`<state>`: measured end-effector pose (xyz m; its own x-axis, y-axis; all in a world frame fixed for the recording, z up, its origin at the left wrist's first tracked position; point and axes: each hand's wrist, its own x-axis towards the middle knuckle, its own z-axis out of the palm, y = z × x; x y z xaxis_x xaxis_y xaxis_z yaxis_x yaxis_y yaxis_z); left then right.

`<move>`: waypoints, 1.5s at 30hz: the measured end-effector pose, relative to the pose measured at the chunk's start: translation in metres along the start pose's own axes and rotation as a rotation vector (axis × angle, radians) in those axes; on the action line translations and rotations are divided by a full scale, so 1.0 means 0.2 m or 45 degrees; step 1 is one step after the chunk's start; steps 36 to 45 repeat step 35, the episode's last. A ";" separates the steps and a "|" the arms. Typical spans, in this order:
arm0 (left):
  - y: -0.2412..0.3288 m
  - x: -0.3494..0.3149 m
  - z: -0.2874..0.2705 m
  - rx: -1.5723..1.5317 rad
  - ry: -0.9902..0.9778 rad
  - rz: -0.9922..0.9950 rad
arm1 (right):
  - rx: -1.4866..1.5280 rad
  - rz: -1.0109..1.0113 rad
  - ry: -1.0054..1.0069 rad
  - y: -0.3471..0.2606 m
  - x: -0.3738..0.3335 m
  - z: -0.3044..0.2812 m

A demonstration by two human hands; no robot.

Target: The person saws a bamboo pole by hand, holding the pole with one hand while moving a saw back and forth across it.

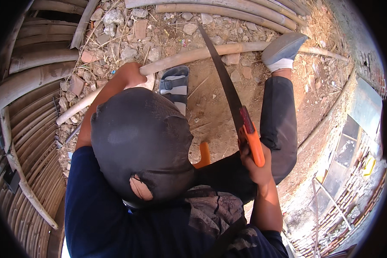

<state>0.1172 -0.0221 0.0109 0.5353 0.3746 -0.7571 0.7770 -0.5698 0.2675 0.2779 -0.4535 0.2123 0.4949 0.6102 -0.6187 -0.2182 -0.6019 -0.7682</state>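
Dirt ground (215,107), rubble (116,38), bamboo pole (210,52)

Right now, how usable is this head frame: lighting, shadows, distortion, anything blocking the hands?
Head view: hard sunlight, crisp shadows on the dirt; strong fisheye bend curves the bamboo pole and stacked poles at the dark rim. A covered head fills the centre, but both hands show: left hand on the pole, right hand gripping the orange-handled saw. Focus is sharp, no motion blur.

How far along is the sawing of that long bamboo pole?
Already done: the bamboo pole is pinned by a grey shoe and steadied by the left hand. In hand: the right hand grips the orange-handled saw, its blade on the pole. Left: the pole looks uncut, so seemingly the whole cut.
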 end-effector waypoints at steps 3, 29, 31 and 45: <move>-0.03 0.00 0.00 -0.018 0.022 -0.075 | -0.007 0.001 0.009 -0.01 -0.04 -0.02; -0.03 0.07 0.02 -0.040 -0.025 0.027 | -0.051 0.228 -0.033 -0.05 0.14 0.03; -0.04 0.08 0.03 -0.032 -0.046 0.038 | -0.067 0.258 -0.007 0.01 0.04 0.00; -0.05 0.07 0.02 -0.015 -0.040 0.019 | 0.063 0.259 0.098 -0.09 -0.20 -0.04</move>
